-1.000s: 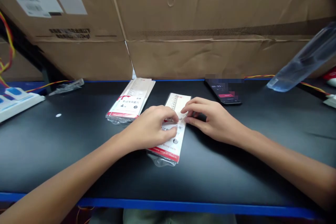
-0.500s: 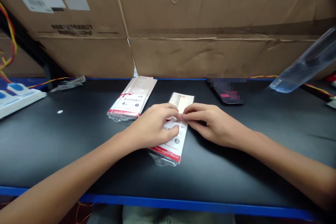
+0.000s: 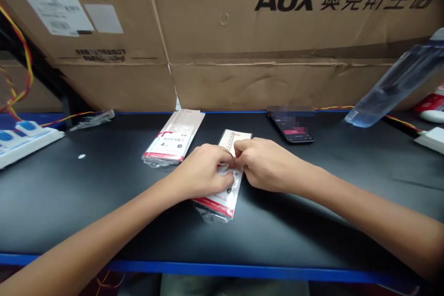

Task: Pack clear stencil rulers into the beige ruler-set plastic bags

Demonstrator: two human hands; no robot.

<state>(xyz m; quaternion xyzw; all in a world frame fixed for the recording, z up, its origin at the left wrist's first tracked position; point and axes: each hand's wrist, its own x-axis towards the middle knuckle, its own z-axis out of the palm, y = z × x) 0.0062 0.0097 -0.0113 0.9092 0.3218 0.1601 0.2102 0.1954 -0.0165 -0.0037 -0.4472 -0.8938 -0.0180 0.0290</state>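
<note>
A clear plastic packet of rulers (image 3: 217,204) with a white and red printed card lies on the black table, under both hands. My left hand (image 3: 203,171) rests over its left side, fingers curled down onto the packet and thumb a little apart from the index finger. Against the packet's right side, my right hand (image 3: 268,164) is closed with its fingers bent in. Its fingertips meet those of my left hand at the packet's middle; whatever they pinch is hidden. To the left lies a second stack of ruler packets (image 3: 173,141), untouched.
A large cardboard box (image 3: 215,78) stands along the back. A phone (image 3: 294,132) lies at the back right, near a leaning clear plastic bottle (image 3: 378,95). At left are a white power strip (image 3: 38,143), a crumpled plastic wrapper (image 3: 93,121) and a small white disc (image 3: 82,156).
My right hand's fingers have gone from a stretched pinch to curled in tightly. My left hand stays on the packet. The whole view has tilted up slightly.
</note>
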